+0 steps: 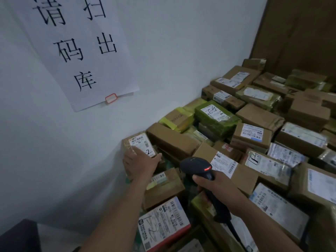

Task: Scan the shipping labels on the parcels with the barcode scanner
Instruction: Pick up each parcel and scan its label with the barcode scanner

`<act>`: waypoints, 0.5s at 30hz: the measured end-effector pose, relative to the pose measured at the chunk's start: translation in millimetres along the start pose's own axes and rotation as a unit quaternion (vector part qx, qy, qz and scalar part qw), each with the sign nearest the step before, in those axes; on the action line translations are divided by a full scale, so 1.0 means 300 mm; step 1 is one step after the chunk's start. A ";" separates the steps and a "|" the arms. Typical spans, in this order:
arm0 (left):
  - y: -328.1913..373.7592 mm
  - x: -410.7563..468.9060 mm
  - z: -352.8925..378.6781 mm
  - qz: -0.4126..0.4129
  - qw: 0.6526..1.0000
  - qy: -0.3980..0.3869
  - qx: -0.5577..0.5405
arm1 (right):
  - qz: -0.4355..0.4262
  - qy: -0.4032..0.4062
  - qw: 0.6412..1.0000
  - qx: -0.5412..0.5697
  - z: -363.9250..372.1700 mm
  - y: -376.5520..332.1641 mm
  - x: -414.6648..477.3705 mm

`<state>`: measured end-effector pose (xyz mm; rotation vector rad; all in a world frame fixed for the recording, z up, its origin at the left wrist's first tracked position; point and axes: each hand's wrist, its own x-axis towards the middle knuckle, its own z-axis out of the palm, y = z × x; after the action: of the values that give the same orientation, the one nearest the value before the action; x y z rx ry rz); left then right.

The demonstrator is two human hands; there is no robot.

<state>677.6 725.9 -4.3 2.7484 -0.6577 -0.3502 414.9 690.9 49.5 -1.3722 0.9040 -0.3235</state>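
Observation:
My right hand (216, 186) grips a black barcode scanner (197, 167) by its handle; a red light glows on its head, which faces left toward the wall-side parcels. My left hand (140, 163) rests with fingers spread on a small brown parcel (127, 142) against the wall, touching the lower edge of its white shipping label (142, 143), which carries barcodes and a handwritten "2". A dense pile of cardboard and green-wrapped parcels (254, 135), most with white labels facing up, spreads to the right.
A white wall (163, 60) stands on the left with a paper sign (76, 48) of large black characters. A brown panel (300, 33) rises at the back right. A dark object (18, 235) sits at the bottom left corner. The scanner's cable (236, 235) trails downward.

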 end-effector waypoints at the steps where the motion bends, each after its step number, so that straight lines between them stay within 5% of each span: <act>1: 0.006 0.011 0.013 -0.021 1.000 -0.001 -0.013 | 0.002 0.002 1.000 0.005 -0.003 0.001 0.006; 7: -0.004 0.033 0.053 -0.063 0.994 0.011 -0.088 | 0.015 -0.002 1.000 0.013 -0.012 -0.005 0.014; 15: 0.000 -0.080 -0.087 0.031 0.989 0.055 -0.134 | -0.005 -0.014 0.999 0.034 -0.013 -0.045 -0.038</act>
<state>664.6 743.0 23.8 2.4659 -0.6174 -0.2509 408.7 693.0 66.4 -1.3165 0.8560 -0.3399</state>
